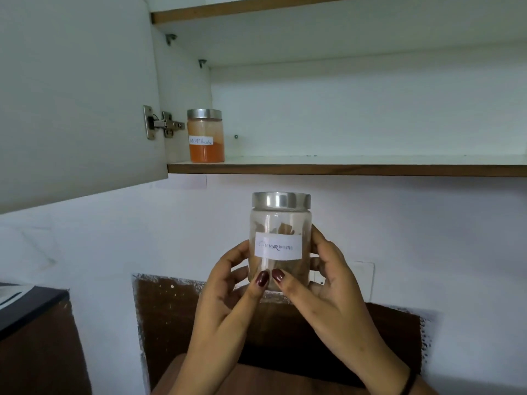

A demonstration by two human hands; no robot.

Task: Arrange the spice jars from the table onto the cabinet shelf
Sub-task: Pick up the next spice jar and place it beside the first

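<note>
I hold a clear cinnamon jar (281,223) with a silver lid and a white handwritten label upright in front of the wall, below the cabinet shelf (342,168). My left hand (228,297) grips its left side and my right hand (322,286) grips its right side, both thumbs on the lower front. Brown cinnamon pieces show inside. A second jar of orange powder (206,136), also silver-lidded and labelled, stands at the far left of the shelf.
The white cabinet door (77,95) hangs open at the left, its hinge beside the orange jar. An upper shelf (256,10) runs above. A dark counter edge (31,306) is at the lower left and a brown wooden surface (285,377) lies below my hands.
</note>
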